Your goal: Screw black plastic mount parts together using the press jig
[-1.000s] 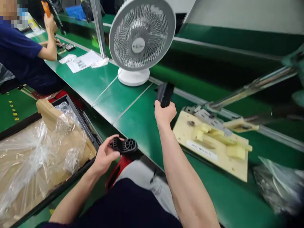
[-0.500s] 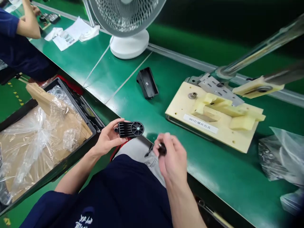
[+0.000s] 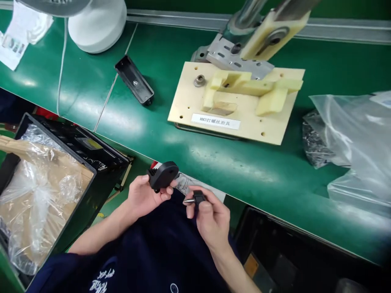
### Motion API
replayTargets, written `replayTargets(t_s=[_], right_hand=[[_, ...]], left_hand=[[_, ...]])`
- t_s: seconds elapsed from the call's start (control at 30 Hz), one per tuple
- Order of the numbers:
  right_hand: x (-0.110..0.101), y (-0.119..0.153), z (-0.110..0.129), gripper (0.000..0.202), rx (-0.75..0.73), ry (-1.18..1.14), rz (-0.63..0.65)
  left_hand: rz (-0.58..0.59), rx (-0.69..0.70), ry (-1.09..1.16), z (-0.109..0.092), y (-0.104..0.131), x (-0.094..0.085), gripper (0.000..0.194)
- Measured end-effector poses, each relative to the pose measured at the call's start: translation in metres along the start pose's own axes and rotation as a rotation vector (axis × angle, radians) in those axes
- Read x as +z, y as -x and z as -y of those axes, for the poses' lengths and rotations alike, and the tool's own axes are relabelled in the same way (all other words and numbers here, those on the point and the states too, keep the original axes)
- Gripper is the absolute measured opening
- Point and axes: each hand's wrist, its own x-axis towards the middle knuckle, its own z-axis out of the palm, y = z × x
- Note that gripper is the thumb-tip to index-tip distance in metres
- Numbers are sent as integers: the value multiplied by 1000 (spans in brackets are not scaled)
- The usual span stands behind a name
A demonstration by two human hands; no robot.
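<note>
In my left hand [image 3: 145,197] is a black plastic part with a rounded end [image 3: 165,176], its smooth face turned up towards me. My right hand [image 3: 212,217] pinches a small black knob with a metal pin [image 3: 198,197]; the pin points left, towards the rounded part. A gap separates the two pieces. Both hands are over my lap, just off the near edge of the green bench [image 3: 171,142]. Further back on the bench lies a hollow black plastic housing [image 3: 134,81], open side up.
A cream fixture board [image 3: 183,97] with yellow blocks and a metal column stands beyond my hands. Clear plastic bags [image 3: 357,142], one with small dark parts, lie at right. A fan base [image 3: 97,26] is back left; a black crate [image 3: 94,162] with wrapped cardboard stands left.
My view has swung right. My left hand has turned the rounded part from its ribbed side to its smooth face. The knob's metal pin in my right hand now shows, pointing left.
</note>
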Motion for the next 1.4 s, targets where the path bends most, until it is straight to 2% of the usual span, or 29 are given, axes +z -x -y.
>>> replayTargets(t_s=[0.07, 0.13, 0.27, 0.37, 0.5, 0.57, 0.77, 0.9, 0.97, 1.03, 1.1, 1.17, 1.23, 1.3, 1.4], right_hand=[[-2, -6, 7, 47, -11, -98, -10], [-2, -13, 15, 42, -6, -212, 15], [-2, -17, 26, 30, 6, -370, 107], [-6, -12, 29, 30, 8, -398, 114], [-13, -3, 24, 34, -53, -292, 111], [-14, 0, 20, 36, -83, -213, 102], [-13, 2, 19, 36, -126, -76, 102], [-10, 2, 19, 32, -165, 53, 108], [-9, 1, 15, 37, -212, 158, 55], [-8, 0, 10, 51, -271, 239, -34], [-9, -3, 5, 61, -281, 229, -43], [-10, -5, 3, 55, -230, 146, 92], [-14, -6, 5, 46, -205, 83, 207], [-19, -8, 10, 41, -288, 140, 184], [-28, -13, 20, 37, -567, 472, 100]], left_hand=[[-32, -67, 77, 7, -3, 4, 53], [-54, -95, 117, 12, -5, 7, 52], [-45, -34, 7, 15, -4, 12, 48], [-57, 204, -303, 14, -1, 14, 50], [-150, 741, -826, 15, -2, 14, 44], [-110, 920, -981, 15, -4, 13, 44], [30, 1129, -1209, 15, -5, 11, 60], [78, 1299, -1356, 13, -4, 7, 59], [99, 1383, -1423, 12, -4, 3, 55], [116, 1447, -1466, 11, -4, 0, 52], [147, 1485, -1472, 12, -3, -1, 51], [204, 1509, -1449, 15, -2, -1, 54], [243, 1476, -1402, 19, 0, 1, 63], [270, 1347, -1334, 22, 1, 3, 69], [351, 1068, -1250, 18, 1, 8, 68]])
